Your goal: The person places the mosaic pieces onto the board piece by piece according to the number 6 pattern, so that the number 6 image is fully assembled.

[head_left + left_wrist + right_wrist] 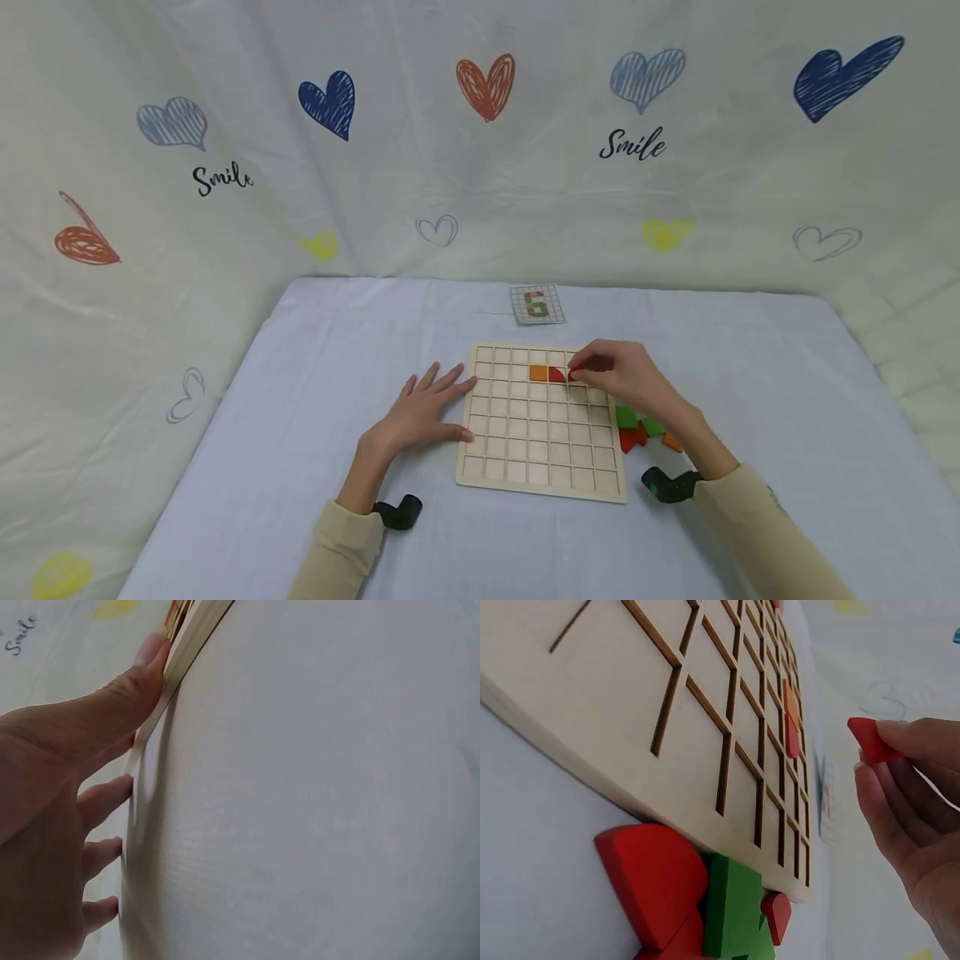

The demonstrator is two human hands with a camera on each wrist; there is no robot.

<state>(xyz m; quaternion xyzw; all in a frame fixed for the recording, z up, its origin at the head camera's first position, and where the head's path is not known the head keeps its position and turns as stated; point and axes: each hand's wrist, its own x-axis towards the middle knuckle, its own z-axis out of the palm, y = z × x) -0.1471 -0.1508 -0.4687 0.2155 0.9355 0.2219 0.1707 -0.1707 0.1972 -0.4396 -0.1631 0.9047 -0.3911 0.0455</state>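
Observation:
A wooden grid board [537, 433] lies flat on the table. Two pieces sit in its upper rows: an orange square block [537, 373] and, touching it on the right, a red quarter-round block [556, 375]. My right hand [626, 375] pinches another red block [871, 740] between thumb and fingertips, just above the board's upper right part; its full outline is partly covered by the fingers. My left hand [420, 414] lies with fingers spread at the board's left edge, thumb and fingertips touching it, as the left wrist view also shows.
Loose blocks lie against the board's right edge: a green block [733, 907], a red rounded block [652, 881], an orange one [672, 442] and others. Behind the board rests a small grid card [537, 305] with a coloured figure. A cloth [390, 167] printed with hearts hangs behind the table.

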